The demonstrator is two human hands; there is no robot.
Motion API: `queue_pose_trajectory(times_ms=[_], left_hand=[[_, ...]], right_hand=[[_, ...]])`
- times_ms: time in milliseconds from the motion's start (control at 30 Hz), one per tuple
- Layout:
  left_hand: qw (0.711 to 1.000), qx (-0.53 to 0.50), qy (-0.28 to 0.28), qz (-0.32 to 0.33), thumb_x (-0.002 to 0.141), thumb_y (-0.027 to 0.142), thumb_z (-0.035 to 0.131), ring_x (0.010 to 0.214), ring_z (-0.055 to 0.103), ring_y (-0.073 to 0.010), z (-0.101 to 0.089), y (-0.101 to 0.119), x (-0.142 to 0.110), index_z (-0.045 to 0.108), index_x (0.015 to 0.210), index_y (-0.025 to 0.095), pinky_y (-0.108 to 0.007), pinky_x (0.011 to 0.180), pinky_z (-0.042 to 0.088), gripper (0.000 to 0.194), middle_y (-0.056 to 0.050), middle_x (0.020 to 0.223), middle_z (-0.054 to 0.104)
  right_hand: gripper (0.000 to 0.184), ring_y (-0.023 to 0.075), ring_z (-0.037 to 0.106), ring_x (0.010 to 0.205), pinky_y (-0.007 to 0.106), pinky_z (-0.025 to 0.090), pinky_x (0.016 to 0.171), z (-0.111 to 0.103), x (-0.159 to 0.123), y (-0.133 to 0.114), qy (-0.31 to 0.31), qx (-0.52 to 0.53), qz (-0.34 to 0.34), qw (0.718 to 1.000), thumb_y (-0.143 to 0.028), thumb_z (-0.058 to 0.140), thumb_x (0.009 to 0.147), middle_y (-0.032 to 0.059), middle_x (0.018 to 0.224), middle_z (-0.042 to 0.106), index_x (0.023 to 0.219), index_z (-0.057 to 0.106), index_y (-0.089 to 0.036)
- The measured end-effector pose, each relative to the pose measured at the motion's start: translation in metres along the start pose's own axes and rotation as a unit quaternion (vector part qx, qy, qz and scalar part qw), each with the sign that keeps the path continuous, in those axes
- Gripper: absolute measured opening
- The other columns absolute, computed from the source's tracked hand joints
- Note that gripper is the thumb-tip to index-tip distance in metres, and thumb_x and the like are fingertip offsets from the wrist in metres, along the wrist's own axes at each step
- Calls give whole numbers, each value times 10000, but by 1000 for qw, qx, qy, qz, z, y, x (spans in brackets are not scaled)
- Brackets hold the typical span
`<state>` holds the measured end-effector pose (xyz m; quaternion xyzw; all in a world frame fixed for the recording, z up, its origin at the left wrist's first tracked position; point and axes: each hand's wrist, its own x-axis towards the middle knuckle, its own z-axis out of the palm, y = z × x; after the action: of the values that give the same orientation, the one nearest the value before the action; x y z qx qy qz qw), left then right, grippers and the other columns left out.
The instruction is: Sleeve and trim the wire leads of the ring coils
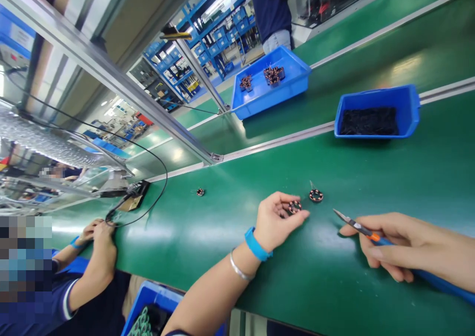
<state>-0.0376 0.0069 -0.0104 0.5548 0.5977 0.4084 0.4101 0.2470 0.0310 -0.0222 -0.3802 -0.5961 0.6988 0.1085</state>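
Note:
My left hand (278, 216), with a blue band and a silver bangle on its wrist, pinches a copper-wound ring coil (295, 207) just above the green bench. Lying just right of those fingertips is a second ring coil (316, 195), its thin wire leads pointing away from me. In my right hand (393, 244) are pliers (374, 237) with blue and orange handles; their pointed jaws look closed and aim left, touching nothing. A third, smaller-looking coil (200, 192) rests farther left on the bench.
A blue tray (272, 98) holding wound coils stands beyond the metal rail. Nearer, a blue bin (376, 130) contains black pieces. A slanting metal post (159, 113) crosses at left. A co-worker's hands (98, 229) are at the left bench. Below sits a blue crate (159, 292) with green rings.

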Motion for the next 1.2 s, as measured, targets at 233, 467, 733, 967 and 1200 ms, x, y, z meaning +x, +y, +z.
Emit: queue_pose_trajectory(times_ms=[233,467,733,967,1200], left_hand=[[942,-255,-121,-181,354,379,1146,568,642,-76,13,13,-36,544,770,178,-179,534,520,759,25,698,717],[927,-277,-138,-214,429,405,1135,595,677,-81,5,13,-32,667,955,144,-185,531,571,751,-2,837,752],[894,-313,-255,-195,732,514,1022,719,777,-117,-8,-2,-34,732,1172,150,-240,683,662,640,-79,1045,792],[866,-316,-332,-201,761,497,1014,710,781,-114,-8,-2,-34,693,1222,164,-227,691,637,653,-45,998,779],[867,-313,-329,-205,754,495,1018,707,781,-123,-7,-3,-35,680,1219,165,-232,680,631,663,-47,995,772]], right_hand=[[689,186,633,630,331,586,609,13,-5,-1,-77,23,34,996,-800,727,849,42,862,687,1298,778,-280],[728,180,629,626,346,599,632,17,-4,-3,-76,35,40,996,-779,714,882,40,879,678,1403,741,-271],[701,184,644,605,333,590,585,9,1,8,-131,33,43,990,-785,694,895,48,895,694,1384,718,-282],[490,163,647,652,339,597,707,24,-10,-33,-88,37,96,991,-620,771,841,10,827,683,1142,763,-233],[468,151,630,626,319,557,645,18,-6,-17,-122,19,81,989,-624,719,892,29,860,705,1154,765,-239]])
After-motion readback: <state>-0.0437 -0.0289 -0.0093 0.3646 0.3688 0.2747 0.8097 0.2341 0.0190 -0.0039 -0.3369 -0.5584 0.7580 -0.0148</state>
